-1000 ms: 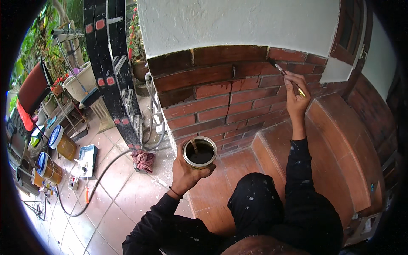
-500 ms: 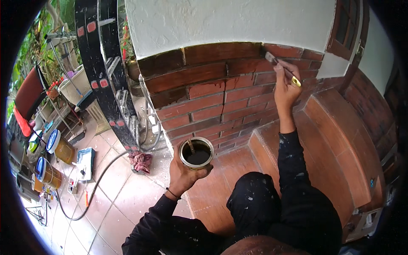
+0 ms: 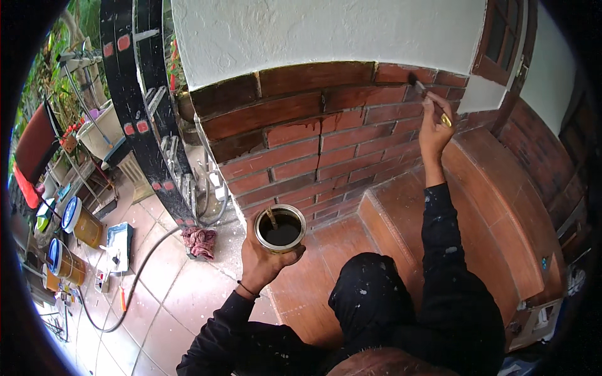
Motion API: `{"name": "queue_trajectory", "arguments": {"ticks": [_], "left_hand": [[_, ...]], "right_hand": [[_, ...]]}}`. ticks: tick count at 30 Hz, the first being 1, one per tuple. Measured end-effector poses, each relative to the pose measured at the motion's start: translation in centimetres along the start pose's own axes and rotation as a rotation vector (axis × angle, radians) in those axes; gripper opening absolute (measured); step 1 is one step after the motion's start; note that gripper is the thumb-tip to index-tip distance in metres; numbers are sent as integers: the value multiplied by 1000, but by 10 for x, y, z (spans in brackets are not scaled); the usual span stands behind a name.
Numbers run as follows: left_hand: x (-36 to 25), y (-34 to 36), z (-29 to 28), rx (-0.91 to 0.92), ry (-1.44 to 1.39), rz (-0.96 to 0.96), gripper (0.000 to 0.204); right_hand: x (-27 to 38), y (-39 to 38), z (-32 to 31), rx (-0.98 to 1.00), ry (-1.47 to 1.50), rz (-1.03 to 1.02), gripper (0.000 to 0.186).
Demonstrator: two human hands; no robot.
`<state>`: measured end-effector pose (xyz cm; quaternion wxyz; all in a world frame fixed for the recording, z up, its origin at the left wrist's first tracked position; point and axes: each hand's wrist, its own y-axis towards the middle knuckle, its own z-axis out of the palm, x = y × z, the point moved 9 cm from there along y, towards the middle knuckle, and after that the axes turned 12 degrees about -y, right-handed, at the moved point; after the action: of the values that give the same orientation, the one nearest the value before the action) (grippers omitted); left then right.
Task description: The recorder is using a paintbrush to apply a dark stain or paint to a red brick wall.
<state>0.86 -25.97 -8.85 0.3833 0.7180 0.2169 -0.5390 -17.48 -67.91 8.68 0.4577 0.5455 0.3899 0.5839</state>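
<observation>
My left hand (image 3: 263, 266) is wrapped round an open can of dark liquid (image 3: 280, 229), with a thin stick leaning inside it. Up at the right, my right hand (image 3: 434, 133) grips a paintbrush (image 3: 446, 120) by its yellow-ended handle. Its dark bristles touch or nearly touch the upper course of a red brick wall (image 3: 342, 136). Bricks at the upper left look darker and wet, and drips run down below them. The lower bricks are paler.
Terracotta-tiled steps (image 3: 401, 213) rise at the right below the wall. A black ladder (image 3: 135, 94) stands at the left, a crumpled rag (image 3: 199, 242) near its foot. Farther left are buckets (image 3: 81, 222), a paint tray (image 3: 119, 244) and a dark hose (image 3: 150, 276). White plaster (image 3: 326, 31) tops the bricks.
The brush in my right hand has moved right along the top brick course, past a vertical joint. My left hand still holds the can, and the view has shifted slightly.
</observation>
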Motion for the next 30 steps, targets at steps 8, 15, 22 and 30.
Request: {"name": "queue_trajectory", "arguments": {"ticks": [8, 15, 22, 30], "left_hand": [[-1, 0, 5, 8, -66, -14, 105], [2, -2, 0, -2, -13, -38, 102], [-3, 1, 10, -5, -51, -20, 102], [-7, 0, 12, 20, 29, 102, 96]], "right_hand": [[-68, 29, 17, -39, 290, 329, 20], [-25, 23, 26, 18, 526, 326, 23], [-58, 39, 33, 2, 429, 374, 23], [-31, 31, 49, 96, 443, 320, 18]]}}
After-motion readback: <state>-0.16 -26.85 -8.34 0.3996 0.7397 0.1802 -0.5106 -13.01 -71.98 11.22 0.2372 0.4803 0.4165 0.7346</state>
